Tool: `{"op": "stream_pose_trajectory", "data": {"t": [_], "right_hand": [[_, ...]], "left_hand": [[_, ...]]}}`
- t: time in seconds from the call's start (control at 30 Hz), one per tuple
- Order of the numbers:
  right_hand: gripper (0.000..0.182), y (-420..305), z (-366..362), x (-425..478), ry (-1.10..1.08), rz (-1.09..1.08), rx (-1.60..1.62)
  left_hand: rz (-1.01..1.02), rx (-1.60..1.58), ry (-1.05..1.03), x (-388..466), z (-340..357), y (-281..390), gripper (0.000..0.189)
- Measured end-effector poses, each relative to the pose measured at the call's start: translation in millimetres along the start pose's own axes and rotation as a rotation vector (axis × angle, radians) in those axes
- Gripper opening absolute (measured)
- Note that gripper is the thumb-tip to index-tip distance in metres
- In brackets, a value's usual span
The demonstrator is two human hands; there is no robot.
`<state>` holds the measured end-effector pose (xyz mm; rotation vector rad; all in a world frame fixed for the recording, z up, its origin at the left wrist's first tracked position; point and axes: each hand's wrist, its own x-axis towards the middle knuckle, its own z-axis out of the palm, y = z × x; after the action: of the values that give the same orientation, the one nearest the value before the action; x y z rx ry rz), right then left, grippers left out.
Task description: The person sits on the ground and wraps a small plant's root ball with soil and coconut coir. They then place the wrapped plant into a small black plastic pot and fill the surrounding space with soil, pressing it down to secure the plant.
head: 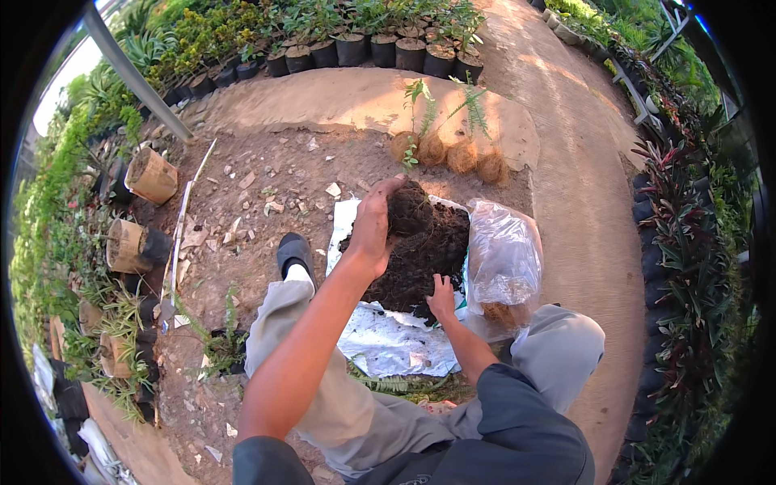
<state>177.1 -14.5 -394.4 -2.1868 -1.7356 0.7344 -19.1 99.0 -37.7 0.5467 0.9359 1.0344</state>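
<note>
My left hand (373, 221) is wrapped around the side of a dark root ball (410, 209), raised over a heap of dark potting soil (418, 264). A small leafy sprig (410, 153) shows just above it; whether it grows from this root ball I cannot tell. My right hand (443, 298) rests at the near right edge of the soil, fingers apart, with nothing seen in it. The heap lies on an opened white sack (394, 345) between my legs. Right of the sack stands a clear plastic bag (504, 267) with brown coir fibre inside.
Several coir-wrapped balls (462, 156), some with fern fronds, stand in a row beyond the sack. Black nursery bags (351, 50) with plants line the back. Tipped pots (151, 176) lie left, past stony ground. A potted fern (225, 345) sits by my left leg. A concrete path (585, 212) runs right.
</note>
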Motion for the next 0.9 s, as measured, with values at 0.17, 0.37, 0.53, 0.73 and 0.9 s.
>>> {"op": "stream_pose_trajectory", "data": {"t": [0.17, 0.37, 0.53, 0.73, 0.9], "right_hand": [[0.053, 5, -15, 8, 0.006, 0.01, 0.241], [0.047, 5, -70, 35, -0.201, -0.058, 0.462], [0.05, -25, -145, 55, -0.464, 0.148, 0.727], [0.034, -87, -243, 52, -0.48, 0.22, 0.996], [0.027, -131, -304, 41, -0.36, 0.144, 1.169]], "left_hand": [[0.019, -0.016, 0.011, 0, 9, 0, 0.036], [-0.036, -0.063, -0.015, -13, 27, 5, 0.041], [-0.174, -0.142, -0.031, -12, 27, 5, 0.041], [-0.159, -0.145, -0.035, 3, 18, -12, 0.038], [-0.156, -0.097, -0.031, 0, 21, -22, 0.038]]}}
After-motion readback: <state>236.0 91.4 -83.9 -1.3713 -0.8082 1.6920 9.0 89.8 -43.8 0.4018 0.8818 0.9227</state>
